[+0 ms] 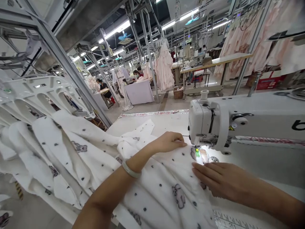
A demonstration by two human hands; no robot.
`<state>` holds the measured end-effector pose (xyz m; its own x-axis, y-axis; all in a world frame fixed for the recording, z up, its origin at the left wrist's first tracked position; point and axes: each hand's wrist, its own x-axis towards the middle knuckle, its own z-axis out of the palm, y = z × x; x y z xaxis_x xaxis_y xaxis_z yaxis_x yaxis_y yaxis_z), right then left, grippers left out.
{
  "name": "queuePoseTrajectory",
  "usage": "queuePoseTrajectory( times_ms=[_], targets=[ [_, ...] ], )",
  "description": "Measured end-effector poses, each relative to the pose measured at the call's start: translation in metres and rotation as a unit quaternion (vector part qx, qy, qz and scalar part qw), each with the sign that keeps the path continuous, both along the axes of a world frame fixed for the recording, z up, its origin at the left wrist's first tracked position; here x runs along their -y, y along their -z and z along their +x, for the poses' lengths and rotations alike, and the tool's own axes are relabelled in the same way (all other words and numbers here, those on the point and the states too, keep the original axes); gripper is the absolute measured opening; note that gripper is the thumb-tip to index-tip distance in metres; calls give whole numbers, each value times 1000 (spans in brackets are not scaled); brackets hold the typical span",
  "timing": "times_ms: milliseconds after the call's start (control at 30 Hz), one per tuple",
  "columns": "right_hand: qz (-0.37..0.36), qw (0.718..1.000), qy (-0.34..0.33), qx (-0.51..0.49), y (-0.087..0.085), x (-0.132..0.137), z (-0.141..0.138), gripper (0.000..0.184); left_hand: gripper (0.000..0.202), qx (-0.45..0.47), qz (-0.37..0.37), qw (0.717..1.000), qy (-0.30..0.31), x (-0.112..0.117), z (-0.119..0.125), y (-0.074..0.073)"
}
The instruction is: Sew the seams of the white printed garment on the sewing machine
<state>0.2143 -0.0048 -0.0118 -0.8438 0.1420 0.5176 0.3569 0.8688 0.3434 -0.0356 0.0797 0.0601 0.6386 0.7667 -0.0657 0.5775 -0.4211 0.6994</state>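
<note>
Measuring scale (228, 220), printed: running along the near side of the sewing bench (170, 124), its end being cut off by the lower border. White cloth (164, 189) with dots and grey-pink animal figures: lying gathered across the bench, its right edge reaching the needle area, its lower part passing out of view. Right hand (216, 178): lying flat on the cloth's right edge, fingers extended, grasping nothing. Left hand (169, 142), pale bangle (131, 169) circling its forearm: resting fingertips on the cloth beside the needle; whether it is pinching a fold, one cannot tell. Sewing machine (209, 119), white: standing at the bench's right side, its lamp lighting a green part (197, 152) at the foot; the border is cutting its lettering after one letter. Slotted white rack (45, 87): standing off the bench's left edge, similar cloth draping below it, the left end being cropped. Beyond the bench's taped far edge: brown basket (178, 93), sitting on the floor by a far table (216, 62), its contents showing too small to identify; red crate (268, 81), standing at right, its contents being indistinct; pale pink garments (164, 66), hanging; a person (137, 73), sitting, partly hidden by a covered table (140, 93).
</note>
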Motion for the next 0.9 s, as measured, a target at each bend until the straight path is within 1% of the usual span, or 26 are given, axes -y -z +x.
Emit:
queuePoseTrajectory(
  times_ms=[67,100,167,233,300,400,500,567,667,767,900],
  targets=[
    [7,1000,-14,-16,-2,1,8,37,23,-20,-21,1000,9,1,14,3],
    [-10,999,-16,-29,-1,1,11,35,20,-35,-19,999,9,1,22,7],
    [-70,996,-11,-54,2,-2,15,31,16,-53,-3,999,-7,1,34,17],
    [-116,991,-9,-66,2,-3,15,28,14,-53,11,998,-26,2,40,27],
    [-134,988,-14,-76,0,-1,12,29,11,-47,17,998,-36,6,38,33],
    [-134,987,-17,-86,-8,9,5,34,12,-44,25,998,-42,19,30,34],
    [-123,987,-10,-99,-14,19,0,47,17,-62,38,996,-45,32,25,32],
    [-114,989,-10,-98,-16,22,-1,45,18,-71,43,995,-48,37,24,32],
    [-90,992,-10,-88,-18,18,1,36,14,-62,41,996,-58,37,26,34],
    [-74,991,-1,-108,-22,12,4,30,10,-58,36,996,-65,33,28,36],
    [-70,991,7,-114,-24,8,3,39,11,-67,47,994,-74,32,31,41]
  ],
)
